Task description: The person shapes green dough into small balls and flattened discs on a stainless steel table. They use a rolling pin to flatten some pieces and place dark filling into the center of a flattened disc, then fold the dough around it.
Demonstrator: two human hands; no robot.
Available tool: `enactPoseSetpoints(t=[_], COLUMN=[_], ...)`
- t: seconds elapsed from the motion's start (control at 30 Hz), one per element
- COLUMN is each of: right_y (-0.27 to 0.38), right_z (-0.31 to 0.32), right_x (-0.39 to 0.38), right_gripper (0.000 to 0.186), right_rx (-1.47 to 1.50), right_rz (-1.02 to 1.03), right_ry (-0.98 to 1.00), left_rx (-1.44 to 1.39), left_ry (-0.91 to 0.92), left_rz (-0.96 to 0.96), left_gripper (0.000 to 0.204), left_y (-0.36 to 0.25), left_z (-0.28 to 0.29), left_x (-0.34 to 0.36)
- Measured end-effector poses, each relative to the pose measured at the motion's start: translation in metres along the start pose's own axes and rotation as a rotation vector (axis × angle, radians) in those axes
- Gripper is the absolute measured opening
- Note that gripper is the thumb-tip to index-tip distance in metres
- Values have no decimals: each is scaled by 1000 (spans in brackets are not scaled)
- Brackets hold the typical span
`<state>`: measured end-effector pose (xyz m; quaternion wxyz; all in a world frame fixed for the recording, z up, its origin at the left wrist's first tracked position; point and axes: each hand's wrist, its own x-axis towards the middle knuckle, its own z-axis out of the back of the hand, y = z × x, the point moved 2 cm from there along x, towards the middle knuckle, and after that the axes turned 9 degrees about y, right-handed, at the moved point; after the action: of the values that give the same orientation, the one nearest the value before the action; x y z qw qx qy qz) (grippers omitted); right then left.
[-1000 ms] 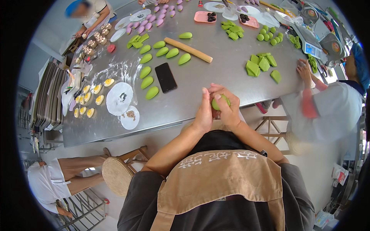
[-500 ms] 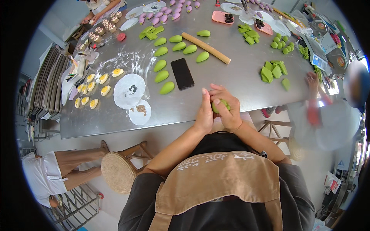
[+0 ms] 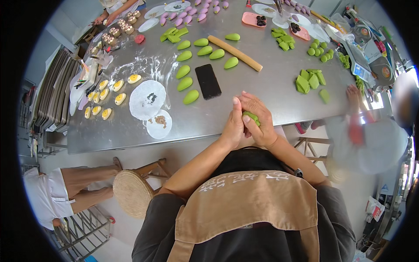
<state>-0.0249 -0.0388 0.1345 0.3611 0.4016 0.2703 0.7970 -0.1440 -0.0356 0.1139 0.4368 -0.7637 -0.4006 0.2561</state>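
A lump of green dough (image 3: 252, 118) sits cupped between my two hands, just off the table's front edge. My right hand (image 3: 260, 115) curls its fingers around it, and my left hand (image 3: 235, 124) presses against it from the left with the thumb pointing up. Much of the dough is hidden by the fingers. Beyond my hands lies a black phone (image 3: 208, 81). Several smooth green mango-shaped dough pieces (image 3: 190, 97) stand in rows left of and behind the phone. A wooden rolling pin (image 3: 235, 53) rests aslant behind it.
Flat green dough pieces (image 3: 308, 81) and green balls (image 3: 317, 49) lie to the right on the steel table (image 3: 131, 140). Egg-shaped pieces (image 3: 117, 85) and white paper rounds (image 3: 147, 99) are at left. A co-worker's arm (image 3: 354, 98) reaches in at right. A woven stool (image 3: 132, 193) stands below.
My hands have closed further around the green dough, and less of it shows. The whole view has shifted slightly. Objects on the table stay in place.
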Motion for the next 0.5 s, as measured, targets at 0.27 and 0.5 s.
enactPoseSetpoints(t=[0.27,0.5], right_y=[14,3], right_z=[34,54], right_x=[-15,-53], right_gripper=[36,37], right_rx=[-40,-177], right_rz=[-98,84], right_ry=[-76,-127], left_rx=[-32,27], left_ry=[27,110], left_rz=[-115,23], left_gripper=[69,77], left_y=[31,43], left_z=[-31,-61], left_x=[20,23])
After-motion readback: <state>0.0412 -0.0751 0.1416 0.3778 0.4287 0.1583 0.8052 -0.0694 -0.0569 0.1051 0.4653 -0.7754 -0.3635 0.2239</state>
